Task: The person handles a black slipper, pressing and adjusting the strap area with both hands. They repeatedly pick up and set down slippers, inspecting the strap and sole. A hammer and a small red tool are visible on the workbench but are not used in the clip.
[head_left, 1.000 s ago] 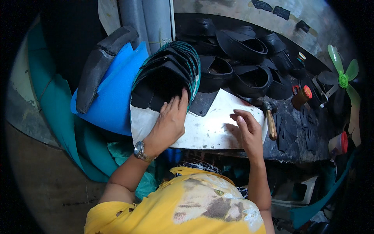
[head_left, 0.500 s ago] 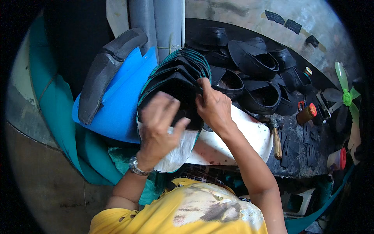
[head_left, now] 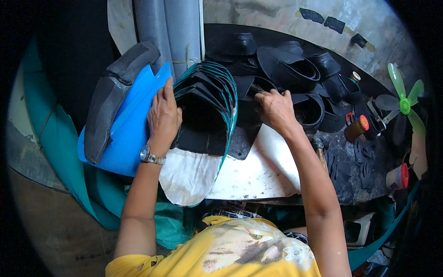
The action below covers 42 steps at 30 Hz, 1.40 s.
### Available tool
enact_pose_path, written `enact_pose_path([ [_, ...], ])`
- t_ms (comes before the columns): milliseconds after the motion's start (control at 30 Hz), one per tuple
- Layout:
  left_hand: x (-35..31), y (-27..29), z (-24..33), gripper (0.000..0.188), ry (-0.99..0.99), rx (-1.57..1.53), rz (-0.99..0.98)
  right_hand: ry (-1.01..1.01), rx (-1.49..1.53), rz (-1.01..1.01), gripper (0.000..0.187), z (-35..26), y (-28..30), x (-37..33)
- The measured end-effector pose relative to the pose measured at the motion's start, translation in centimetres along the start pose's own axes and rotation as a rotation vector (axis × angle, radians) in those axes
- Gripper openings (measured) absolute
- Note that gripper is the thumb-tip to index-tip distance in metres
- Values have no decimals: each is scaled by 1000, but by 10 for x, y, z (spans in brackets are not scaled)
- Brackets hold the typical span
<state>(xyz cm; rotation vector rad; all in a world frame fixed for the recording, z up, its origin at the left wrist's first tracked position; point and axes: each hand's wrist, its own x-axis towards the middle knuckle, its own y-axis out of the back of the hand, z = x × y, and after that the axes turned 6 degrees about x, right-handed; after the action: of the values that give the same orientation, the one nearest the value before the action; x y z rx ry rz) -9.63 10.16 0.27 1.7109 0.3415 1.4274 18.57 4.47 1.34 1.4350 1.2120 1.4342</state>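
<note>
Your left hand (head_left: 162, 115) rests flat, fingers extended, on the left edge of the stack (head_left: 205, 111) of black shoe uppers with teal rims, which stands beside the blue sheet (head_left: 124, 134). Your right hand (head_left: 276, 108) has its fingers curled on a black piece (head_left: 247, 113) just right of the stack, above the white board (head_left: 263, 168).

— What's leaning there?
— A stack of black uppers (head_left: 203, 108), teal-edged, is standing fanned on the white board.
— And beside it?
— A loose black piece (head_left: 247, 115) is lying flat, touching the stack.
</note>
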Motion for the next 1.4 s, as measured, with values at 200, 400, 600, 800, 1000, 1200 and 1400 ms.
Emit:
enact_pose_path([
  [200,18,-13,0,49,-14,23,-26,210,-192,222,24,-9,77,-10],
  [400,45,-41,2,46,-47,-3,27,152,-101,407,21,8,158,-64],
  [600,74,-66,12,46,-94,35,48,-44,769,682,26,36,177,-103],
  [800,67,-63,6,59,-180,31,-55,-108,1258,793,33,51,147,-105],
  [1000,12,-2,41,91,-82,-56,-159,-142,1246,912,36,53,153,-160],
  [1200,-53,19,78,98,-174,-26,-678,-41,1138,912,32,48,172,-215],
  [1400,-49,-12,65,93,-203,-96,-537,-276,1240,1078,33,0,147,-230],
])
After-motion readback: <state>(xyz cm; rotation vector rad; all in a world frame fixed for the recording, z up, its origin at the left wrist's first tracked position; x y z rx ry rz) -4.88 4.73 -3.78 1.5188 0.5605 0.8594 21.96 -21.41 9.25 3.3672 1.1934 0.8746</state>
